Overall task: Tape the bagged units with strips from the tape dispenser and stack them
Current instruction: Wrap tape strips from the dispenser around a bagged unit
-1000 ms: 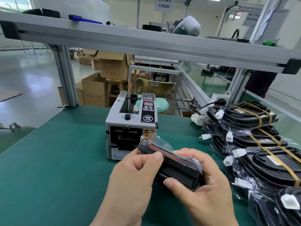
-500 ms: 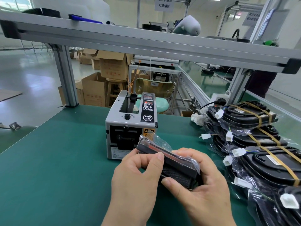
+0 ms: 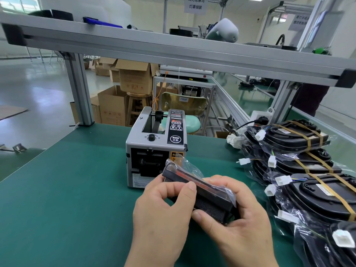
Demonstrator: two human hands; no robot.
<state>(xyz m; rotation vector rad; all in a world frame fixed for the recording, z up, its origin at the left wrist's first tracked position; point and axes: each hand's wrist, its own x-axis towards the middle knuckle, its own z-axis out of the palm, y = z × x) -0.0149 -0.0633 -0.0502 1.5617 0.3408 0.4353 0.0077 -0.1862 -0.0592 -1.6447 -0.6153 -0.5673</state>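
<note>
A small black unit in a clear plastic bag [image 3: 204, 191] is held above the green table, just in front of the grey tape dispenser [image 3: 156, 149]. My left hand [image 3: 163, 214] grips its near left end, thumb on the top edge. My right hand [image 3: 237, 224] holds its right end from below, thumb pressed on the mesh face. A loose flap of bag sticks up toward the dispenser's mouth. Several bagged black units bound with tan tape [image 3: 300, 166] lie stacked in overlapping rows at the right.
The green mat [image 3: 67, 189] stretches to the left of the dispenser. An aluminium frame beam [image 3: 173, 53] crosses overhead on posts at the table's back edge. Cardboard boxes [image 3: 133, 79] and a stool stand behind the table. White connectors hang from the stacked units.
Both hands have shifted slightly right and nearer with the bagged unit; my left thumb has slid along its top edge. The dispenser and stack have not moved.
</note>
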